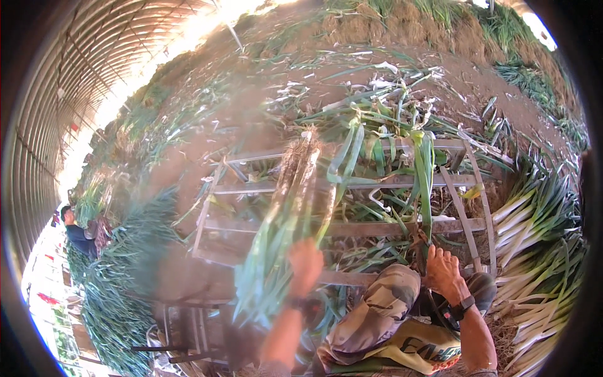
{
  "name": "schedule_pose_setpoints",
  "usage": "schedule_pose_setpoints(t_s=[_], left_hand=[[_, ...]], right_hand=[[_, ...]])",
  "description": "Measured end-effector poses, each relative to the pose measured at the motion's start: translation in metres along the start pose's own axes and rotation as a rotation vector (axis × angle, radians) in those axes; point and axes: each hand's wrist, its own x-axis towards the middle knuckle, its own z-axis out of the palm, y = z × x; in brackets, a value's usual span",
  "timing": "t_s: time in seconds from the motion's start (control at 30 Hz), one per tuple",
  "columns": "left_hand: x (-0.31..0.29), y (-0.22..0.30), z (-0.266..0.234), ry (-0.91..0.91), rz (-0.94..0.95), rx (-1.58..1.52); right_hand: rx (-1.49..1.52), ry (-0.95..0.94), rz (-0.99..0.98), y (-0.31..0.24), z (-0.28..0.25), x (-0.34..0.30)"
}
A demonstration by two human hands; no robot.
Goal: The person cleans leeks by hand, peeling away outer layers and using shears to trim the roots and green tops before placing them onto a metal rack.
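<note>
Lifting a leek bunch (290,207) over the metal rack (352,183), left hand (306,264) clamped; right hand (441,269) gripping leaves (424,182) beside the rack.

Bundle of green onions (290,213): long stalks, pale root ends up and away, green leaves trailing down-left, blurred. Gripped mid-length, tilted over metal rack. Single green leaf (424,182): draped down to right hand.
</note>
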Motion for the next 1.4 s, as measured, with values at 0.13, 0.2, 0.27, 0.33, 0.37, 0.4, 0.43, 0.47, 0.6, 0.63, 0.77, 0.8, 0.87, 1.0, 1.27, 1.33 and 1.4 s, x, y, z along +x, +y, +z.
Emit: schedule_pose_setpoints(t_s=[0.13,0.2,0.27,0.33,0.37,0.4,0.43,0.47,0.6,0.63,0.77,0.8,0.87,1.0,1.27,1.33,1.4], left_hand=[[0.001,0.008,-0.004,-0.055,-0.003,0.092],[0.004,0.011,-0.011,-0.171,-0.059,-0.006],[0.001,0.016,-0.009,-0.262,-0.11,-0.125],[-0.009,0.029,-0.014,-0.31,-0.084,-0.174],[-0.012,0.038,-0.013,-0.364,-0.048,-0.227],[-0.015,0.044,-0.008,-0.364,-0.006,-0.233],[-0.015,0.049,-0.002,-0.363,-0.007,-0.237],[-0.015,0.055,0.001,-0.32,0.035,-0.297],[0.011,0.073,0.012,-0.242,0.016,-0.286],[0.015,0.065,0.02,-0.176,-0.025,-0.245],[0.019,0.055,0.02,-0.285,-0.07,-0.517],[0.013,0.047,0.023,-0.265,-0.052,-0.562],[0.004,0.046,0.023,-0.283,-0.044,-0.59],[0.0,0.047,0.025,-0.256,-0.048,-0.514],[-0.001,0.057,0.028,-0.166,-0.013,-0.444],[-0.002,0.056,0.028,-0.151,-0.011,-0.445],[-0.003,0.057,0.027,-0.141,0.003,-0.456]], right_hand=[[0.079,-0.058,0.05,-0.004,-0.003,0.002],[0.118,-0.059,0.089,-0.007,-0.006,0.007],[0.156,-0.055,0.125,-0.012,-0.013,0.009],[0.246,-0.015,0.176,-0.014,-0.023,0.008],[0.244,-0.014,0.173,-0.01,-0.031,0.009],[0.403,-0.023,0.167,-0.005,-0.043,0.009],[0.56,-0.032,0.164,-0.001,-0.057,0.008],[0.795,0.015,0.15,0.002,-0.072,0.005],[1.117,0.022,0.077,-0.013,-0.122,-0.004],[1.059,-0.093,0.021,-0.026,-0.135,-0.001],[0.877,-0.196,-0.247,-0.022,-0.155,-0.004],[0.945,-0.201,-0.214,-0.029,-0.157,-0.004],[0.881,-0.327,-0.155,-0.043,-0.179,-0.003],[0.604,-0.292,-0.265,-0.051,-0.168,0.004],[0.494,-0.467,-0.394,-0.074,-0.179,0.012],[0.494,-0.498,-0.394,-0.082,-0.182,0.011],[0.494,-0.526,-0.391,-0.087,-0.183,0.01]])
